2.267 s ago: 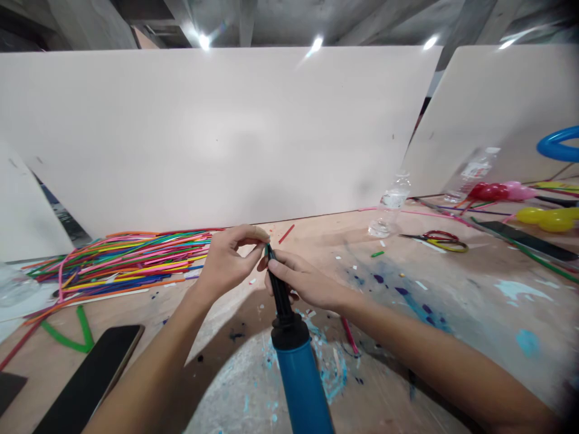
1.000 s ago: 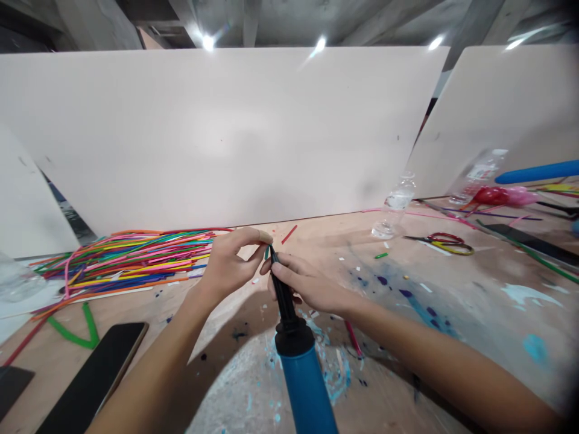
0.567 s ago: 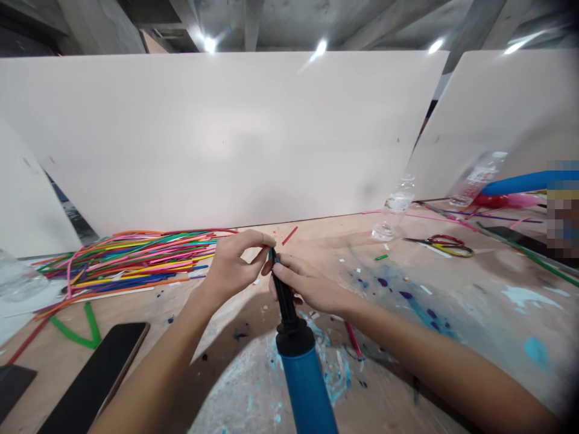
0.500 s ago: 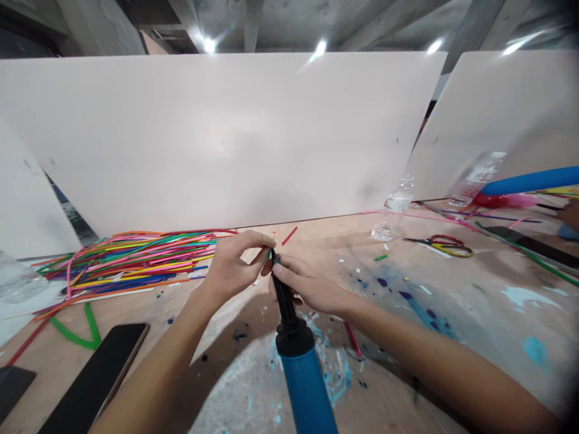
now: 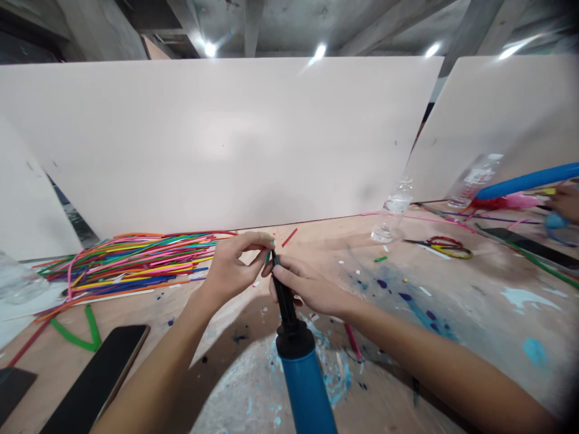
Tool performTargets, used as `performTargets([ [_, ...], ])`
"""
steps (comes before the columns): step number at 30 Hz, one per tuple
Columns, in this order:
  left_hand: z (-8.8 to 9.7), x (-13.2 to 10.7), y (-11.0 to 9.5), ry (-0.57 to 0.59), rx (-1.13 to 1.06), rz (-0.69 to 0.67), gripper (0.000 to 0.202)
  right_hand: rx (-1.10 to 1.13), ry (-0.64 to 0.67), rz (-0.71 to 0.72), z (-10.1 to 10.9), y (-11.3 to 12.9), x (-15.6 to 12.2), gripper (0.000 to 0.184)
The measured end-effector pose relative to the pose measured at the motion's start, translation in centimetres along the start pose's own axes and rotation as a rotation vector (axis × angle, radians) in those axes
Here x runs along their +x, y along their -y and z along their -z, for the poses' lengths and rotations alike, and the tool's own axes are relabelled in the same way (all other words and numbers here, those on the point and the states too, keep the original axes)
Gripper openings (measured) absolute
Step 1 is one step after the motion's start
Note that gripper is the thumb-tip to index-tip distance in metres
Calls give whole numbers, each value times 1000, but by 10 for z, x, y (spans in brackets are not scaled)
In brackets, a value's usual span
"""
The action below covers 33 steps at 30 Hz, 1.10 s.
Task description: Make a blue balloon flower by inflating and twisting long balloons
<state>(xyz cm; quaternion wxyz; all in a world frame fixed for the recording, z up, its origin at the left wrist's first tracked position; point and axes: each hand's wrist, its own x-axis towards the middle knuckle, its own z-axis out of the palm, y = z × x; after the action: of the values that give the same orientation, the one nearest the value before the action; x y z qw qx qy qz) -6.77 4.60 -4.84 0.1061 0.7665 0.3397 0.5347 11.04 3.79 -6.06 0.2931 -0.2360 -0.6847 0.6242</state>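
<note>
A balloon pump (image 5: 305, 386) with a blue barrel and a black tapered nozzle points away from me, its near end cut off by the bottom of the view. My left hand (image 5: 237, 262) pinches a thin green balloon (image 5: 268, 258) at the nozzle's tip; most of the balloon is hidden by the fingers. Whether its mouth is around the nozzle or only beside it, I cannot tell. From the right, my right hand (image 5: 305, 282) is closed around the nozzle, just below the tip, thumb on top.
Left lies a pile of uninflated long balloons (image 5: 149, 259), with a phone (image 5: 99, 380) nearer me. Scissors (image 5: 446, 246) and a plastic bottle (image 5: 393, 208) are to the right. At far right, another person's hand (image 5: 567, 202) is near a blue inflated balloon (image 5: 529, 181). White panels (image 5: 253, 144) stand behind.
My hands and the pump hold nearly the same position. At the far right, the blue inflated balloon and the other person's hand have shifted slightly.
</note>
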Motion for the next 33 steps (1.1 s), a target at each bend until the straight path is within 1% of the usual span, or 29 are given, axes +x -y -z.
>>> performTargets([
  [4,-1,-1,1,-3,-14,-7,22,24,-13,-36,0,0,1,46],
  [10,-3,-2,-1,-2,-100,26,27,-6,-14,13,3,2,-1,43],
  [18,-3,-2,-9,-2,-211,82,28,8,20,25,4,2,-1,44],
  [21,-2,-2,-13,12,-252,67,32,33,35,5,3,3,-2,45],
  [24,-1,-3,-18,15,-272,34,34,76,38,-40,3,2,-4,51],
  [28,0,-1,-24,-16,-276,35,33,97,38,-51,4,3,-6,55],
  [33,0,3,-33,-67,-295,98,30,96,34,-67,2,9,-10,53],
])
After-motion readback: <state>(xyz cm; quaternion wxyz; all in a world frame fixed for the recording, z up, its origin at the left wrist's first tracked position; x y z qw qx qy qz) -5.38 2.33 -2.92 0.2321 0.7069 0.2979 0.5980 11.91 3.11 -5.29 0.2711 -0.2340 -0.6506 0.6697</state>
